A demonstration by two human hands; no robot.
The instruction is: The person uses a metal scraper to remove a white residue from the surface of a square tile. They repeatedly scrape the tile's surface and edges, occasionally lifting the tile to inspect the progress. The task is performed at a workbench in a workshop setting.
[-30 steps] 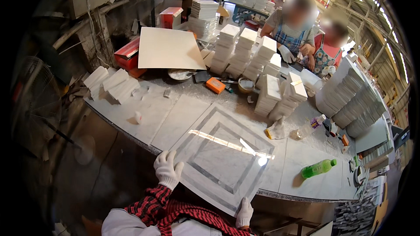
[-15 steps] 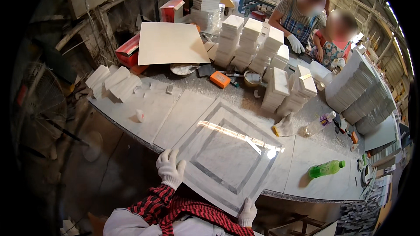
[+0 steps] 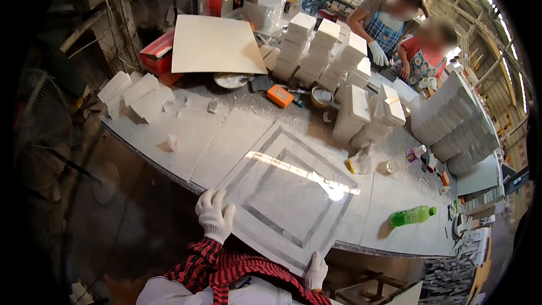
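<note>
A glossy square marble panel (image 3: 291, 195) with two grey inlaid frames lies at a slant on the table, its near part jutting past the front edge. Overhead light reflects across its surface. My left hand (image 3: 214, 212), in a white knit glove, grips the panel's left edge with the thumb on top. At the near right corner, my gloved right hand (image 3: 316, 271) is closed on the edge; its fingers under the panel are hidden. To the right, a green bottle (image 3: 412, 216) lies on its side.
White tile stacks (image 3: 298, 45) stand behind the panel, with taller stacks (image 3: 446, 116) at right. A cream board (image 3: 217, 45), an orange box (image 3: 279, 96) and a bowl (image 3: 322, 97) are farther back. Two people (image 3: 389, 28) work across the table. A fan (image 3: 42, 118) stands at left.
The whole view has shifted slightly, so the table and stacks sit a little further left and higher. Both hands keep hold of the marble panel. Across the table, one person's gloved hand has moved slightly.
</note>
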